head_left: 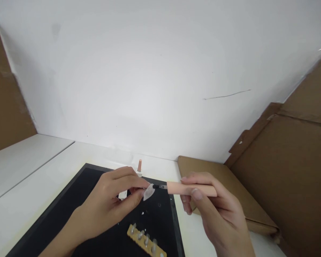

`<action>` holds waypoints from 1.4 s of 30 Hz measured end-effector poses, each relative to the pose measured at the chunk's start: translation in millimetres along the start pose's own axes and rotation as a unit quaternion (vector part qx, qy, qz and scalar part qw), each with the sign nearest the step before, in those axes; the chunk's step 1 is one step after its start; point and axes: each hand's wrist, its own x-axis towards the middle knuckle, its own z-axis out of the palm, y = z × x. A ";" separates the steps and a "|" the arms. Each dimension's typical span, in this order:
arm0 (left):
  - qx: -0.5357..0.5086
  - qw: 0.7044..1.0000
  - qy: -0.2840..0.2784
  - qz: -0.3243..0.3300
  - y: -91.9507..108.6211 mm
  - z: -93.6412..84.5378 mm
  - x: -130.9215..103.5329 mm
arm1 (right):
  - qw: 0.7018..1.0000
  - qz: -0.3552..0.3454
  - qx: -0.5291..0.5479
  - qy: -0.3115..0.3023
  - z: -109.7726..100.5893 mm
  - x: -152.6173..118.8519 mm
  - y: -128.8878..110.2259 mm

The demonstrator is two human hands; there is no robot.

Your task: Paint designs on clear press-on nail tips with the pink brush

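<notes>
My left hand [123,191] is closed, pinching a thin, whitish, translucent petal-shaped piece [149,192] between thumb and fingers. My right hand [212,200] grips a peach-coloured, pen-like tool [191,189] with a grey neck and a dark tip. The tool lies nearly level, its tip pointing left at the edge of the whitish piece. I cannot tell whether the two touch. Below them, a wooden holder [147,244] with several clear, upright tips rests on a black mat [163,217]. Part of a white object [122,195] shows behind my left hand.
At the mat's far edge stands a small white bottle [139,174] with a peach cap. A flat cardboard box [203,166] lies to the right, beside a tall cardboard panel [296,153]. Another cardboard panel [10,92] is on the left. White specks dot the mat.
</notes>
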 end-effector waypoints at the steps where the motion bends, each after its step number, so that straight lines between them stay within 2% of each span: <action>1: 0.000 1.000 0.000 0.001 0.1 0.0 0.0 | 1.000 0.002 0.003 0.003 -0.1 0.2 -0.4; 5: -0.005 1.000 0.001 0.001 -0.1 0.2 -0.5 | 0.997 0.047 0.053 0.038 0.3 2.4 -2.7; 9: -0.022 1.000 -0.004 -0.022 -1.1 1.6 -1.1 | 0.976 0.167 0.117 0.081 4.9 7.2 -3.2; 12: -0.057 0.995 -0.010 -0.082 -1.0 4.2 -0.6 | 0.959 0.228 0.147 0.086 10.8 11.2 -2.5; 16: -0.167 0.967 -0.005 -0.195 -0.5 9.5 1.0 | 0.951 0.248 0.169 0.076 16.2 13.9 -4.2; 22: -0.376 0.870 -0.027 -0.318 -5.9 16.8 0.4 | 0.952 0.240 0.173 0.078 19.2 12.3 -7.2; 25: -0.432 0.836 -0.027 -0.337 -9.2 18.2 -1.7 | 0.956 0.217 0.183 0.075 21.6 8.4 -6.1; 27: -0.454 0.823 -0.028 -0.340 -10.0 18.1 -3.1 | 0.960 0.194 0.189 0.071 22.5 4.4 -5.7; 34: -0.453 0.825 -0.020 -0.338 -6.9 16.3 -3.8 | 0.989 0.085 0.119 0.022 21.7 -5.8 -4.3; 42: -0.434 0.840 -0.019 -0.325 -6.2 13.8 -2.5 | 0.999 0.017 -0.036 0.021 13.6 -4.1 -9.3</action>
